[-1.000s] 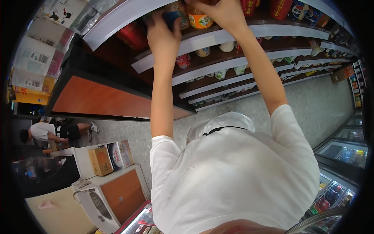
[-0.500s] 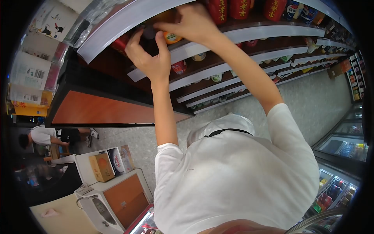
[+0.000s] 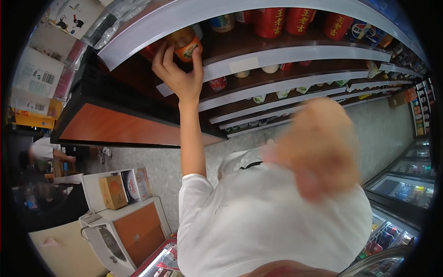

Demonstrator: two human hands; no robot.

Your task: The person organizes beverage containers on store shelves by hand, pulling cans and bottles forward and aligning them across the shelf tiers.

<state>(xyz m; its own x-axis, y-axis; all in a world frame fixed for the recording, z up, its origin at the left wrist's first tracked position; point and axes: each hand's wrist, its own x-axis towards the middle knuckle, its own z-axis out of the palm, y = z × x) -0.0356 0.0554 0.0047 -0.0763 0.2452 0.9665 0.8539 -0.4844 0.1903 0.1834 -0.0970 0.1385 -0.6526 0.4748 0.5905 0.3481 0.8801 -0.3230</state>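
Note:
On the upper shelf's left end, my left hand [image 3: 177, 74] is wrapped round an orange bottle [image 3: 186, 47] with an orange and green label. The bottle stands between my thumb and fingers, its top hidden by the shelf edge above. My right hand [image 3: 318, 147] is off the shelf, in front of my white shirt [image 3: 277, 221]. Motion smears it, so its fingers cannot be made out. Right of the orange bottle stand a jar [image 3: 223, 23] with a blue label and red cans [image 3: 269, 23] with yellow characters.
Lower shelves [image 3: 277, 78] hold cups and cartons. A blue can [image 3: 361, 30] stands farther right. An orange-brown panel [image 3: 110, 125] closes the shelf's left end. A person [image 3: 44, 150] sits at the far left. A cardboard box [image 3: 113, 191] rests on a white counter. Glass-door coolers [image 3: 401, 187] are at the right.
My right hand has left the shelf and come down in front of my shirt. My left hand is now closed round the orange bottle, near the shelf's left end. The seated person has shifted slightly in view.

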